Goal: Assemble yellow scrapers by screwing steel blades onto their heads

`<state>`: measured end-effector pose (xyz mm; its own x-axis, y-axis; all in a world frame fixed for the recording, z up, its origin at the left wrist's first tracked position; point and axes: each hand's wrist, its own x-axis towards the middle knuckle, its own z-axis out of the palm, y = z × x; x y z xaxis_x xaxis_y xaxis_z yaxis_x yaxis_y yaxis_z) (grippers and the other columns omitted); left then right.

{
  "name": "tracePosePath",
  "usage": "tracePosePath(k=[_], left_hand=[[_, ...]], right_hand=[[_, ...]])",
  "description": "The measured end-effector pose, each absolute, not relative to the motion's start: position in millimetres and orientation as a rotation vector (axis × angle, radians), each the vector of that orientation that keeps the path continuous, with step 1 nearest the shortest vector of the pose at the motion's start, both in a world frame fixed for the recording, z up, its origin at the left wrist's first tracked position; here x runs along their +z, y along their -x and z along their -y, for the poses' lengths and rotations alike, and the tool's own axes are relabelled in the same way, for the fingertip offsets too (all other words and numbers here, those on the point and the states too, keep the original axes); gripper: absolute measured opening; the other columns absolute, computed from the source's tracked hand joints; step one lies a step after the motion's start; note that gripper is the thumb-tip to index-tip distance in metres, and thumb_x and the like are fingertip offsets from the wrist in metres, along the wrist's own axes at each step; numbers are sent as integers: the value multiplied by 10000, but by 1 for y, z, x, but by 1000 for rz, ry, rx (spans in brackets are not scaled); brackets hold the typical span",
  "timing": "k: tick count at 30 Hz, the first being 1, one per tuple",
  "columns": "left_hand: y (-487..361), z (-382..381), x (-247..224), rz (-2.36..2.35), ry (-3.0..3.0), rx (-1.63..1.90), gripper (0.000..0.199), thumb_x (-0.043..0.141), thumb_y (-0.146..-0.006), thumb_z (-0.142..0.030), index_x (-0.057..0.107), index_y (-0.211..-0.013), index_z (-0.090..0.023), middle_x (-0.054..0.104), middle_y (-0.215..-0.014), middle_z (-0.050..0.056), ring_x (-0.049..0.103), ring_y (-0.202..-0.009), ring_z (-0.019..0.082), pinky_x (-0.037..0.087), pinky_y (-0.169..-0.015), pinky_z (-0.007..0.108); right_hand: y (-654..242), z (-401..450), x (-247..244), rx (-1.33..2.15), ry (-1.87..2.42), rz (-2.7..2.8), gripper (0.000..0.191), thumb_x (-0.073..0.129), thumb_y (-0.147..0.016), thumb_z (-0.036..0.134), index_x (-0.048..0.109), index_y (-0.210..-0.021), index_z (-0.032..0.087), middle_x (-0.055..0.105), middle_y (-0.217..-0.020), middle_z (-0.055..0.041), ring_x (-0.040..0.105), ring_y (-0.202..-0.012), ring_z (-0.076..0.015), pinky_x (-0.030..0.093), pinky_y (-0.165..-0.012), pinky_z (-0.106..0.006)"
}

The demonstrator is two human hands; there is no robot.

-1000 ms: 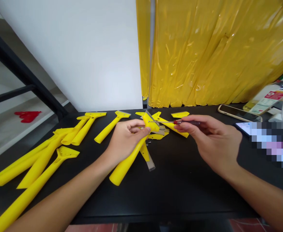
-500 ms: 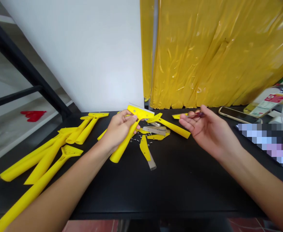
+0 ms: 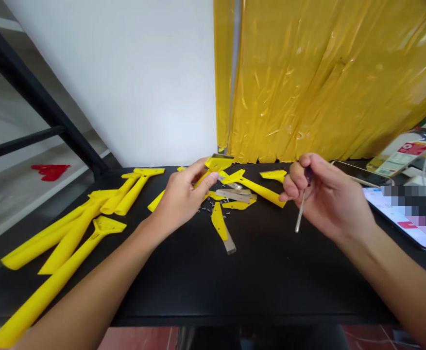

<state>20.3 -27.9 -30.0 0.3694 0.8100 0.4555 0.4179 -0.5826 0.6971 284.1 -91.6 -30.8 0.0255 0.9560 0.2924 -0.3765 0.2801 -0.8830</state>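
My left hand [image 3: 185, 194] is closed around a yellow scraper [image 3: 217, 164] with a blade along its head; the hand covers most of its handle. In my right hand [image 3: 329, 194] is a screwdriver [image 3: 300, 214], its thin metal shaft pointing down and its dark grip mostly hidden by my fingers. Below and between the hands lie loose blades [image 3: 234, 195], small screws [image 3: 207, 210] and a yellow clamp plate [image 3: 218, 221] resting on a metal strip [image 3: 230, 245]. Another yellow scraper [image 3: 260, 189] lies behind these parts, and a yellow scraper head [image 3: 273, 175] sits close to my right hand.
Several yellow scraper handles [image 3: 67, 233] lie on the left of the black table [image 3: 271, 287]. A phone [image 3: 362, 172], a lit screen [image 3: 391, 214] and a clear bottle [image 3: 397, 153] are at the right. A white panel [image 3: 143, 87] and yellow plastic wrapping [image 3: 307, 82] stand behind.
My left hand has turned the scraper, so its handle no longer points toward me in view. The screwdriver has swung from roughly sideways to tip down in my right hand, whose fingers have curled in.
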Motion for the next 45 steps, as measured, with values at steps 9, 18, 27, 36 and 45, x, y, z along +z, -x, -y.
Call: tracePosePath(k=[9, 18, 27, 36, 45], left_hand=[[-2, 12, -33, -1228, -3009, 895, 407, 385, -1049, -197, 554, -1418, -231, 651, -1107, 109, 585, -922, 210, 451, -742, 316], [1, 5, -34, -1248, -3068, 812, 282, 468, -1006, -191, 619, -1240, -142, 669, -1032, 114, 603, -986, 256, 481, -825, 370], [1, 7, -32, -1092, -3166, 761, 307, 465, -1000, -180, 615, -1260, -116, 671, -1048, 119, 606, -984, 263, 488, -833, 385], [1, 3, -36, -996, -3241, 738, 315, 467, -1006, -196, 601, -1280, -117, 664, -1049, 117, 601, -989, 260, 487, -827, 381], [2, 0, -40, -987, -3248, 756, 292, 493, -999, -199, 614, -1257, -139, 674, -1071, 109, 603, -985, 248, 483, -832, 368]], right_hand=[[-263, 99, -26, 63, 956, 1880, 133, 568, -996, 262, 692, -1034, 290, 704, -934, -27, 670, -805, -182, 540, -753, -338], [-232, 65, -82, 186, 1222, 2490, 163, 648, -955, 321, 782, -1046, 299, 797, -1011, -15, 740, -913, -234, 547, -821, -369], [-219, 58, -88, 190, 1208, 2484, 162, 629, -975, 320, 775, -992, 251, 778, -959, -26, 722, -899, -221, 528, -796, -345], [-227, 58, -86, 292, 1119, 2501, 172, 586, -987, 230, 752, -1022, 206, 738, -952, -62, 686, -878, -207, 532, -827, -363], [-240, 52, -79, 476, 1121, 2515, 208, 622, -943, 173, 753, -1101, 203, 765, -1051, -84, 691, -954, -236, 518, -866, -388]])
